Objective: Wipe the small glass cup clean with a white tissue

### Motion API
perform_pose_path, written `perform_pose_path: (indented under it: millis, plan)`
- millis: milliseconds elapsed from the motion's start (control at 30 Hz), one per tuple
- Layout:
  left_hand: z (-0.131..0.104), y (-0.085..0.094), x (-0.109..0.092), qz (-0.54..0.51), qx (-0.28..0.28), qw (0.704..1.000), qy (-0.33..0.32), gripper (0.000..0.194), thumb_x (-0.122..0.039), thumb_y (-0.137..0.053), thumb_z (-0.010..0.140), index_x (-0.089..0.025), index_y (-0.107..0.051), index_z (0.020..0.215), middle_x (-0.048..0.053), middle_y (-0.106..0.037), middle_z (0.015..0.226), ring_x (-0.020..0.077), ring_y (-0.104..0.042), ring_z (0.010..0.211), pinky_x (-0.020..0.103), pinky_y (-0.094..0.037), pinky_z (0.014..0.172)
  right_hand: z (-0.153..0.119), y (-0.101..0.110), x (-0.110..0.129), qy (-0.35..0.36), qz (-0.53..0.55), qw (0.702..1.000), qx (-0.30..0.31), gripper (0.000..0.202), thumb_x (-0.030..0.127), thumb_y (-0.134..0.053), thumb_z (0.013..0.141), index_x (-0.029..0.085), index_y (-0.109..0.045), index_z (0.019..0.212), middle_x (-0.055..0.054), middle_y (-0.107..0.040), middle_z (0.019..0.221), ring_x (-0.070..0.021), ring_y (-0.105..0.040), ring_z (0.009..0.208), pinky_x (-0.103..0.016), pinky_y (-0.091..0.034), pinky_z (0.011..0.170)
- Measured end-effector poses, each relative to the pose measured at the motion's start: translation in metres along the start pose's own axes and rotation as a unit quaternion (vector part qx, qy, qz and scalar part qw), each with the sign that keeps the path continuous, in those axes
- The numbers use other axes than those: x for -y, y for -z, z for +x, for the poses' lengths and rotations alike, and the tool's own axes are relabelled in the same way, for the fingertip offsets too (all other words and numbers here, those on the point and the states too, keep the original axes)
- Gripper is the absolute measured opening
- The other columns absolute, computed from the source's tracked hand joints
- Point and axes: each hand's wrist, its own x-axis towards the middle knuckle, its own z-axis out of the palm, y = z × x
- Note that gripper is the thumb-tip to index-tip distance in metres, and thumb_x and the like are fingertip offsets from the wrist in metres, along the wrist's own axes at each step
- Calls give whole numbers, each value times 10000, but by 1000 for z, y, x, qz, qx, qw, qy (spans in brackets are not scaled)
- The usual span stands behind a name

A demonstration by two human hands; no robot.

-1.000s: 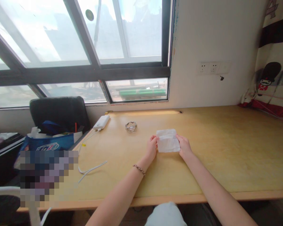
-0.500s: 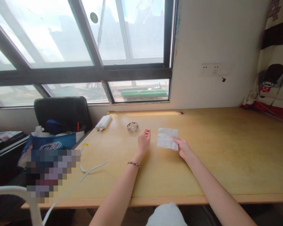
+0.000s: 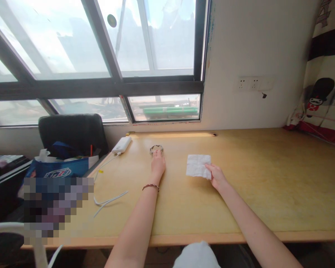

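A square white cloth or tissue (image 3: 197, 166) hangs flat over the table, pinched at its right edge by my right hand (image 3: 217, 176). Left of it, my left hand (image 3: 158, 163) reaches forward with its fingertips at the near side of a round, silvery metal ring-like object (image 3: 153, 147). The fingers overlap the object's near edge, and whether they grip it is not clear. A braided bracelet is on my left wrist.
On the wooden table (image 3: 268, 186), a white power bank (image 3: 121, 145) with a white cable (image 3: 108, 201) lies at the left. A black chair (image 3: 72, 130) and a blue bag (image 3: 61, 169) stand beyond the left edge. The window and wall bound the far side.
My left hand has moved left and forward from beside the cloth to the metal object, its curled fingers now reaching onto it. My right hand still holds the cloth in nearly the same place.
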Motion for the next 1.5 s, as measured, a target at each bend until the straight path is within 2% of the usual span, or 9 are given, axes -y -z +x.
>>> perform_pose_path:
  millis: [200,333,467,633,800,933,1167,1300,1500]
  plan:
    - [-4,4,0,27,-2,999,40,270,-146,-485,718,-138,-461,987,127,-455,1027,213,-527,846,333,-439,704,1,0,1,-8,4,1000,-22,107,130,-627,566,122,-605,671,-60,-665,647,-181,-614,553,-277,-506,519]
    - [-12,9,-19,6,-6,1000,30,213,-170,-506,718,-155,-475,928,103,-480,960,195,-533,786,314,-439,669,-2,-3,5,-2,19,999,-38,84,133,-612,591,135,-606,675,-46,-666,652,-176,-618,582,-275,-510,547]
    - [-29,11,-56,-56,-31,995,-75,227,-132,-494,728,-185,-470,947,67,-494,941,177,-524,818,286,-438,690,-2,-6,8,19,72,997,-31,84,149,-581,652,147,-602,733,-30,-670,701,-159,-622,642,-260,-508,597]
    - [-57,1,-98,-101,-12,966,-237,142,-137,-475,747,-185,-500,879,51,-500,909,156,-501,833,260,-440,697,-2,-5,11,-38,112,992,41,258,366,-433,801,175,-598,754,-34,-658,753,-150,-619,661,-274,-508,602]
    - [-71,-8,-108,-116,28,936,-330,165,-125,-422,777,-177,-516,902,52,-504,901,141,-482,840,252,-439,710,-3,-3,11,-36,94,995,27,37,181,-605,692,157,-579,685,3,-631,671,-74,-580,563,-153,-481,529]
    - [-70,-5,-106,-121,44,916,-380,195,-147,-358,824,-163,-532,911,73,-530,927,150,-488,862,277,-436,745,-10,-8,6,-44,2,998,41,175,208,-657,633,160,-573,779,6,-627,685,-73,-559,516,-165,-463,476]
    - [-73,4,-109,-164,54,891,-421,289,-197,-381,833,-227,-484,1101,73,-545,1023,146,-534,886,298,-432,805,-14,-12,0,19,-113,992,49,148,228,-575,621,122,-580,724,-12,-593,567,-105,-530,467,-203,-417,424]
    - [-68,10,-112,-174,0,919,-353,545,-247,-522,758,-225,-310,1259,132,-333,1294,233,-371,1157,408,-354,926,-8,-8,-3,29,-154,988,8,203,335,-547,655,133,-562,667,8,-514,412,-90,-431,320,-193,-298,316]
    - [-57,23,-113,-325,174,874,-317,721,-277,-631,658,-222,-268,1279,108,-340,1315,222,-324,1202,397,-285,991,-10,-5,-7,16,-266,964,28,430,564,-474,676,156,-535,555,-8,-474,337,-105,-378,243,-216,-246,258]
